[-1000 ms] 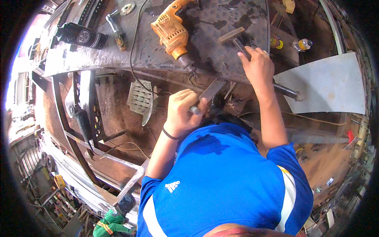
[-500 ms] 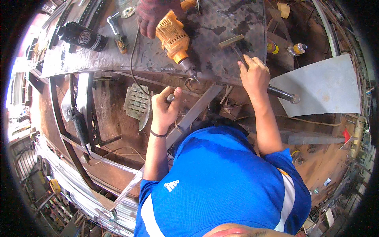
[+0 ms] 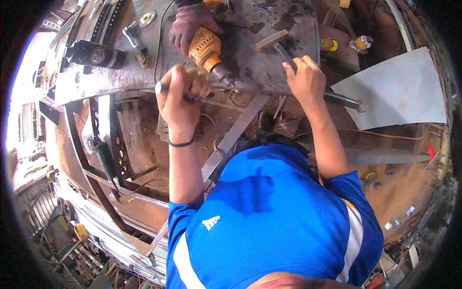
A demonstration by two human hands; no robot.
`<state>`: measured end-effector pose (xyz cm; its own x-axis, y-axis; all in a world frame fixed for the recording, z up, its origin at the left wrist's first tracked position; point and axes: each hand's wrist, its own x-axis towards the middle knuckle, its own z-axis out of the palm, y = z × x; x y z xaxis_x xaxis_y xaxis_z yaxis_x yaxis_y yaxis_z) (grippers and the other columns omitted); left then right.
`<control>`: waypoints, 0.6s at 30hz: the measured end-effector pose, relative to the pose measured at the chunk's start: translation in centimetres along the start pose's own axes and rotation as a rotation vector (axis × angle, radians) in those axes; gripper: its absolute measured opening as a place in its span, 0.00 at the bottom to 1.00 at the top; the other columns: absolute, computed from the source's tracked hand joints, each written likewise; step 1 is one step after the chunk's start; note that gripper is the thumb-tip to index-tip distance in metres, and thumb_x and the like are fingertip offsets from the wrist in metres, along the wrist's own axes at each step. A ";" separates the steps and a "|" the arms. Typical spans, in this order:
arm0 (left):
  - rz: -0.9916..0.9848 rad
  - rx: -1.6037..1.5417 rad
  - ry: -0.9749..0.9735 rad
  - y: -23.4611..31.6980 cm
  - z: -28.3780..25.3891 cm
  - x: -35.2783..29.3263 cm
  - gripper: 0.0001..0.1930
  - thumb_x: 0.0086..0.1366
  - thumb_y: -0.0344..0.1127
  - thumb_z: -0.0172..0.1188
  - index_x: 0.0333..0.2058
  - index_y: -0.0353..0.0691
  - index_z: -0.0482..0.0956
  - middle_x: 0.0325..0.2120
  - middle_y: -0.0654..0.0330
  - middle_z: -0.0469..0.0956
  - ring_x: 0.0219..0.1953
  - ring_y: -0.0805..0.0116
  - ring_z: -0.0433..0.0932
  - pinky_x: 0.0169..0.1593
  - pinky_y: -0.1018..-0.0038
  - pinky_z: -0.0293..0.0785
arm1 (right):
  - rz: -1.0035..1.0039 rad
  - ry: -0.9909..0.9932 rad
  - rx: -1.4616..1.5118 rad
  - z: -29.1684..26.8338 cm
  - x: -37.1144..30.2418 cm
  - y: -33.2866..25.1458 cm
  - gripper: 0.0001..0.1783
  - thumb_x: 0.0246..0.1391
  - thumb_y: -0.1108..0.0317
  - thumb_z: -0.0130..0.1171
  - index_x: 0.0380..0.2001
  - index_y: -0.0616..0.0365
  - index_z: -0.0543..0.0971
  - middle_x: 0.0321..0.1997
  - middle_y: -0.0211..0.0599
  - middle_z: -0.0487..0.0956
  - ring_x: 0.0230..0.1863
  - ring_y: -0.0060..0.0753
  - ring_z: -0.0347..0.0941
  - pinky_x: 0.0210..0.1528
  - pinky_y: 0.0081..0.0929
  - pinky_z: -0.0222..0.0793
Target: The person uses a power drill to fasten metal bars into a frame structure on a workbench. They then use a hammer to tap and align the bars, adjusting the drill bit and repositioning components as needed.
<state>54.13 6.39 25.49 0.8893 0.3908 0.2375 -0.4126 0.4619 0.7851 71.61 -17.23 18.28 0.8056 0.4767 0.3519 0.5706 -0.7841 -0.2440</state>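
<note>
My left hand (image 3: 179, 98) is raised near the table's front edge, fingers curled round a short dark rod (image 3: 164, 88). One rod end shows by the thumb; its kind cannot be made out. My right hand (image 3: 306, 79) grips the shank of a T-shaped metal tool (image 3: 273, 40). Its cross-piece is over the dark metal tabletop (image 3: 245, 29). Between my hands, another person's gloved hand (image 3: 191, 26) holds an orange power drill (image 3: 205, 47), its bit pointing toward the front edge.
On the tabletop's left are a black bottle (image 3: 96, 55) and a ratchet-like tool (image 3: 137, 48). A dark tube (image 3: 344, 101) and a grey sheet (image 3: 399, 94) are at the right. An angle grinder (image 3: 102, 156) hangs by the frame at lower left. Bottles (image 3: 361, 43) stand beyond.
My left hand has risen toward the table edge with the rod, turning its knuckles up. My right hand and the T-shaped tool shift only slightly. The gloved hand now wraps the drill's body.
</note>
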 end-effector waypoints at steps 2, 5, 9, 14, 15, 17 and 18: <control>-0.065 0.171 0.024 -0.3 1.4 2.3 0.17 0.76 0.43 0.50 0.27 0.41 0.67 0.19 0.66 0.60 0.22 0.74 0.58 0.28 0.73 0.57 | -0.006 0.022 0.032 0.3 -0.1 0.3 0.15 0.56 0.55 0.66 0.31 0.56 0.83 0.35 0.40 0.80 0.40 0.46 0.81 0.38 0.41 0.79; -0.182 0.226 -0.005 -2.1 1.9 5.2 0.14 0.75 0.39 0.51 0.30 0.38 0.69 0.20 0.65 0.64 0.24 0.74 0.63 0.29 0.74 0.60 | 0.001 0.044 0.044 0.6 -0.3 0.6 0.15 0.56 0.55 0.67 0.31 0.56 0.83 0.35 0.39 0.80 0.40 0.45 0.81 0.38 0.41 0.79; -0.267 0.238 0.090 -3.3 3.1 7.7 0.09 0.75 0.37 0.52 0.37 0.38 0.70 0.24 0.62 0.68 0.26 0.71 0.67 0.30 0.73 0.65 | 0.040 0.034 0.051 0.4 0.0 0.9 0.14 0.55 0.55 0.67 0.31 0.56 0.83 0.36 0.39 0.80 0.40 0.45 0.82 0.39 0.41 0.80; -0.223 0.215 0.064 -3.7 2.9 10.4 0.06 0.76 0.36 0.50 0.40 0.40 0.70 0.26 0.61 0.69 0.26 0.69 0.67 0.30 0.72 0.66 | 0.089 -0.015 0.092 -0.2 0.2 1.0 0.14 0.55 0.55 0.67 0.31 0.56 0.83 0.36 0.40 0.80 0.39 0.46 0.82 0.40 0.41 0.80; -0.228 0.182 0.048 -4.0 2.9 10.7 0.07 0.77 0.36 0.50 0.40 0.40 0.70 0.26 0.61 0.69 0.26 0.69 0.67 0.30 0.71 0.67 | 0.089 -0.019 0.099 -0.1 0.2 1.1 0.14 0.54 0.55 0.67 0.31 0.56 0.83 0.36 0.40 0.80 0.39 0.46 0.82 0.40 0.42 0.80; -0.237 0.113 0.024 -4.7 2.7 11.4 0.08 0.78 0.37 0.49 0.41 0.40 0.69 0.26 0.60 0.69 0.26 0.69 0.67 0.30 0.70 0.67 | 0.093 -0.018 0.122 0.0 0.3 1.3 0.14 0.54 0.55 0.67 0.31 0.56 0.83 0.36 0.40 0.80 0.39 0.46 0.82 0.39 0.41 0.80; -0.229 0.136 0.002 -5.0 2.9 11.5 0.08 0.78 0.37 0.49 0.41 0.39 0.69 0.26 0.60 0.69 0.26 0.69 0.67 0.30 0.70 0.68 | 0.094 -0.018 0.133 0.0 0.3 1.4 0.14 0.54 0.55 0.67 0.31 0.56 0.83 0.36 0.40 0.80 0.39 0.46 0.82 0.39 0.41 0.80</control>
<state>66.99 6.28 25.97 0.9559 0.2904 0.0437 -0.1705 0.4276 0.8877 72.65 -18.14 18.07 0.8584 0.4119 0.3057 0.5078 -0.7665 -0.3932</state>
